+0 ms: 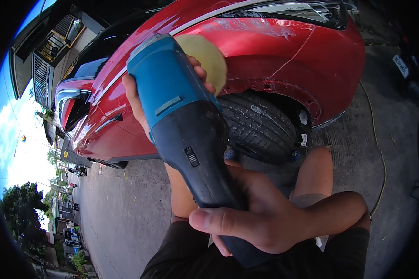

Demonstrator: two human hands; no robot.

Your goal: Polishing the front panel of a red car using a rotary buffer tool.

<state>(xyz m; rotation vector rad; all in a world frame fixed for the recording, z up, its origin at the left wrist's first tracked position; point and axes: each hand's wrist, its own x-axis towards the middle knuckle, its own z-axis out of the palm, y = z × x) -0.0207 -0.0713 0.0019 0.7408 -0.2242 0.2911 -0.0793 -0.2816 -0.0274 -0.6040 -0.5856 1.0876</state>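
Note:
A teal and black electric rotary polisher (181, 115) fills the middle of the view. My left hand (136, 101) wraps around its teal head, thumb on the left side and fingertips on the right. My right hand (255, 216) grips the black rear handle. The round pale-yellow polishing pad (207, 61) faces the red car's front fender (258, 45); whether it touches the paint is hidden behind the tool. Whitish smears (251, 28) mark the fender just below the headlight (293, 12).
Below the fender, the front tyre (260, 122) is turned outward. A yellowish cable (377, 139) runs along the concrete at the right. The side mirror (73, 108) juts out at the left. My bent knees are close under the tool.

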